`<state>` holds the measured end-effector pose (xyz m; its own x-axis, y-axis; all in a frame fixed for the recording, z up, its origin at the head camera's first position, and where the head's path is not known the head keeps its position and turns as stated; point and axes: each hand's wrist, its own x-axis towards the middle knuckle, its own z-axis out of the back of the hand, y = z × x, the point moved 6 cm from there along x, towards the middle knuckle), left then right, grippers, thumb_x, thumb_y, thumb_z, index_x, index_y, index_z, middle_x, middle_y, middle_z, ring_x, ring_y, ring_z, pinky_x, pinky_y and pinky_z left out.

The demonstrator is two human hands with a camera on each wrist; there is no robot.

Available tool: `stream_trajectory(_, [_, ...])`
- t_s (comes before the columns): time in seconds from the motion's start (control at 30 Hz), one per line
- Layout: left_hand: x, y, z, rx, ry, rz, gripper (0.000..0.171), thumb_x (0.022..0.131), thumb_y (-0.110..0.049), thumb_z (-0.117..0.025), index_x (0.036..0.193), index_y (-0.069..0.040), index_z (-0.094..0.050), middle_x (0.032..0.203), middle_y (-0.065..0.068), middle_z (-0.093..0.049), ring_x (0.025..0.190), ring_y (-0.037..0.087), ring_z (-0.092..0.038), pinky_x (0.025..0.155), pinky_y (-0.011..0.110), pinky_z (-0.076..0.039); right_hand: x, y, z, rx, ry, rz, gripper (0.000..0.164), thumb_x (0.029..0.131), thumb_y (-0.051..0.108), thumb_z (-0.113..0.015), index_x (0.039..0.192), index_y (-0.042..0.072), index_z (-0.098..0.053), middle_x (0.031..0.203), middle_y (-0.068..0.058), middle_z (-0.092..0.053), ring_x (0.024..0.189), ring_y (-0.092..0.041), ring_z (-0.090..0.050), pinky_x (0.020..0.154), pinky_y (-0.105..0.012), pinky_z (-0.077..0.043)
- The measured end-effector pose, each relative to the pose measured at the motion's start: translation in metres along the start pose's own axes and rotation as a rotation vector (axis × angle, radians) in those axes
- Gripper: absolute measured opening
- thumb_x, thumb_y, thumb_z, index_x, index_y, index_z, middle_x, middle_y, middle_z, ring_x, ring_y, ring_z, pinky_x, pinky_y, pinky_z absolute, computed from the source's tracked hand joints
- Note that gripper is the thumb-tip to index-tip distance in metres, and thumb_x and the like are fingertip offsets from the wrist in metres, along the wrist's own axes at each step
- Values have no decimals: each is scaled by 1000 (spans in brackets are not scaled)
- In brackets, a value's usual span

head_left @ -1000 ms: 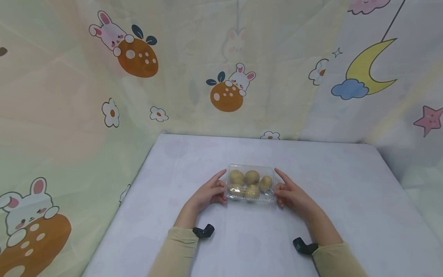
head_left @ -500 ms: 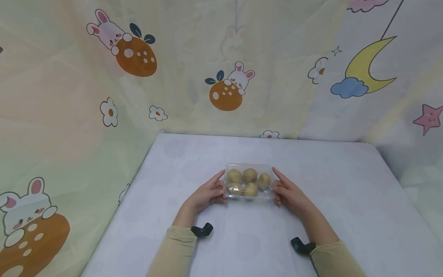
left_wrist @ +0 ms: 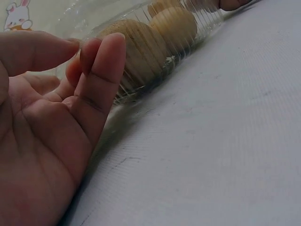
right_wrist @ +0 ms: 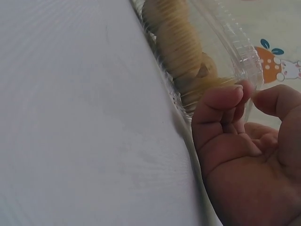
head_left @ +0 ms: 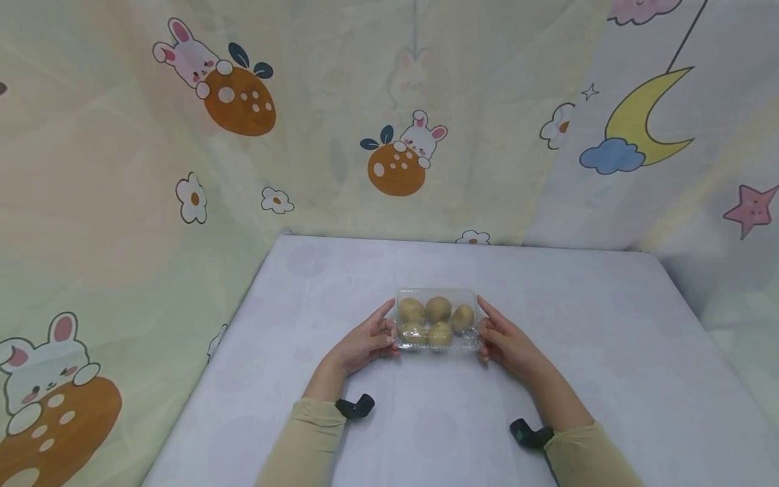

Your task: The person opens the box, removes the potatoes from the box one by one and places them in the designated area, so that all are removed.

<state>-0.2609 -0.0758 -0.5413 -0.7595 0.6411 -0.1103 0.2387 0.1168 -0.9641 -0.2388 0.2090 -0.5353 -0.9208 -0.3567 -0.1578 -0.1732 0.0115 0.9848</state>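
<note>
A clear plastic clamshell box [head_left: 467, 295] lies on the white-covered table, its lid down. Through the plastic show several round yellow-brown potatoes [head_left: 438, 309]. My left hand [head_left: 359, 343] grips the box's left side, index finger stretched along the edge and the other fingers curled. On the opposite side my right hand [head_left: 510, 345] holds the box in much the same way. The left wrist view has the thumb and fingertips at the ribbed wall of the box [left_wrist: 136, 52]. In the right wrist view, thumb and curled fingers meet at the rim of the box [right_wrist: 242, 61].
The white cloth of the table [head_left: 438, 419] spreads around the box on all sides. Behind the table hangs a curtain [head_left: 328, 101] printed with rabbits, flowers and a moon. Each wrist carries a small black camera, such as the left one [head_left: 356, 407].
The box and both hands have shifted very slightly to the left over the last second. The right hand's fingers sit a little closer in against the box's side.
</note>
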Motion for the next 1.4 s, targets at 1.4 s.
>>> stream_trajectory(1.4, [5, 4, 3, 28, -69, 13, 72, 99, -9, -52, 156, -41, -21, 102, 4, -47, 83, 16, -62, 83, 39, -61, -6, -4, 0, 177, 269, -17, 88, 99, -3, -48, 158, 38, 3, 92, 3, -55, 74, -11, -56, 67, -25, -55])
